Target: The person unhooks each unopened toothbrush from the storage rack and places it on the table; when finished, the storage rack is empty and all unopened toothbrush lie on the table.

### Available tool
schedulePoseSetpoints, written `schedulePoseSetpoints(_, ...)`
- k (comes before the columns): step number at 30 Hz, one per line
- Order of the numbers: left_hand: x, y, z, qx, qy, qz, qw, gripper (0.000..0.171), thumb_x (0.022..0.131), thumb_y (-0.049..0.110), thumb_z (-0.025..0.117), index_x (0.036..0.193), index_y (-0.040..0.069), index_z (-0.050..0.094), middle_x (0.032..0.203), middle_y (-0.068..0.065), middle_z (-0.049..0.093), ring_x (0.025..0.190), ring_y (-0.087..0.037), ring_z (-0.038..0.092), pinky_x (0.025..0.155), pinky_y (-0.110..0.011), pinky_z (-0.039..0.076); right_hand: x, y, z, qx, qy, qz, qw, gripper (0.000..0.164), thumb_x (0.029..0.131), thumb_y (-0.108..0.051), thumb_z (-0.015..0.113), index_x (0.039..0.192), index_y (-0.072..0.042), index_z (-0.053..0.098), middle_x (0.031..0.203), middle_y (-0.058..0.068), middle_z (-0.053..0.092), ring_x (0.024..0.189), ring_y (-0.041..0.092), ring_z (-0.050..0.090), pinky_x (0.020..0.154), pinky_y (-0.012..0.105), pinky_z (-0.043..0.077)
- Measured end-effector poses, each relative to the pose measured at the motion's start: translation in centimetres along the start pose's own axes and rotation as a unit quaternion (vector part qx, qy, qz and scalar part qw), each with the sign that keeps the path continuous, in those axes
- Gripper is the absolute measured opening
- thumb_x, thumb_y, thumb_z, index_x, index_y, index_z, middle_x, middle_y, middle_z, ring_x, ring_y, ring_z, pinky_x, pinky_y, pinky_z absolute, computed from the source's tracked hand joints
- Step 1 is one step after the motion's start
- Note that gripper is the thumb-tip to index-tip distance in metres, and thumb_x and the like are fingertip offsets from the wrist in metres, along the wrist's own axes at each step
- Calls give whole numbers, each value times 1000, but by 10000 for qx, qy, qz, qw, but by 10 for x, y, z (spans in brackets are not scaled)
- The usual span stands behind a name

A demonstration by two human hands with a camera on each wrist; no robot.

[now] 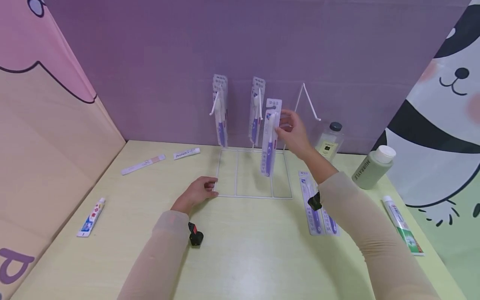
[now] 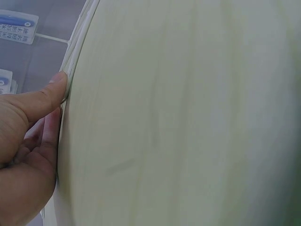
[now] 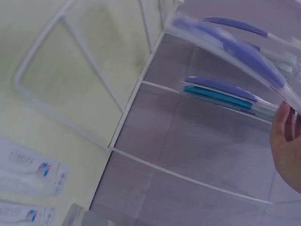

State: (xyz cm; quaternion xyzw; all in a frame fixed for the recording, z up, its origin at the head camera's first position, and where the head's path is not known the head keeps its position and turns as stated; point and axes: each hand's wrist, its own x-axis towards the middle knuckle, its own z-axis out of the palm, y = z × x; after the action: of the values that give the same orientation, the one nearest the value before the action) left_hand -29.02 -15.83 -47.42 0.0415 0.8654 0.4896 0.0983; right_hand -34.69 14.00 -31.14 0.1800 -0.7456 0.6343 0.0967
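Observation:
My right hand (image 1: 296, 132) pinches a packaged toothbrush (image 1: 268, 146) by its upper right edge, upright just in front of the middle hook. In the right wrist view the toothbrush pack (image 3: 230, 49) looks tilted beside the hand (image 3: 288, 146). A white wire display rack (image 1: 262, 197) stands on the table. My left hand (image 1: 198, 191) grips its left front corner; the left wrist view shows the thumb (image 2: 54, 89) against the wire. Toothbrush packs hang from the left hook (image 1: 215, 104) and the middle hook (image 1: 260, 104). The right hook (image 1: 311, 102) is bare.
Packaged toothbrushes (image 1: 310, 208) lie under my right forearm. A clear bottle (image 1: 330, 139) and a green bottle (image 1: 374, 167) stand at the right, near a toothpaste tube (image 1: 403, 225). Leftward lie another tube (image 1: 91, 217), a small box (image 1: 186, 153) and a flat strip (image 1: 143, 164).

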Motion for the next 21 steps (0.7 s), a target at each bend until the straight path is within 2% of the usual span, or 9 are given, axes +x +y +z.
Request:
schedulePoseSetpoints(3,0,1,-1,41,3,-19,10000,51,79,2,68,126,2,50,109,-11,51,102,-24,45,87,-34,39,-19,6,-9,164,-407,623,9971,55,83,11,54,132,-5,34,105,18,52,85,25,56,64,35,52)
schedulePoseSetpoints(7,-1,3,-1,87,-15,-3,10000,50,79,2,68,126,1,50,109,-11,51,101,-23,45,87,-35,39,-47,21,-19,362,-858,1603,9827,57,85,10,52,134,-6,29,109,19,48,85,24,56,67,39,52)
schedulePoseSetpoints(10,-2,4,-2,70,-29,12,10000,51,79,2,68,126,1,50,109,-12,51,101,-24,45,87,-35,39,-71,33,-23,553,-1119,2237,9666,57,86,9,50,134,-6,25,108,18,46,82,23,55,68,40,51)
schedulePoseSetpoints(16,-2,3,-2,119,-58,43,9999,50,79,2,68,126,0,49,110,-13,50,102,-25,45,87,-36,39,-117,55,-19,838,-1612,3323,9255,59,85,8,52,133,-8,22,99,14,42,77,22,54,66,39,51)
schedulePoseSetpoints(18,-2,3,-2,125,-44,32,9999,50,79,3,68,126,1,50,110,-13,50,102,-25,45,87,-35,39,-131,60,-15,859,-1764,3564,9135,58,84,7,53,132,-9,23,97,13,43,75,23,54,65,38,51)
schedulePoseSetpoints(21,-2,3,-1,119,-25,4,9999,51,79,3,68,126,2,50,110,-12,51,102,-24,46,87,-35,39,-148,63,-12,814,-1959,3791,9007,56,83,7,55,129,-8,25,95,14,46,75,25,57,64,40,51)
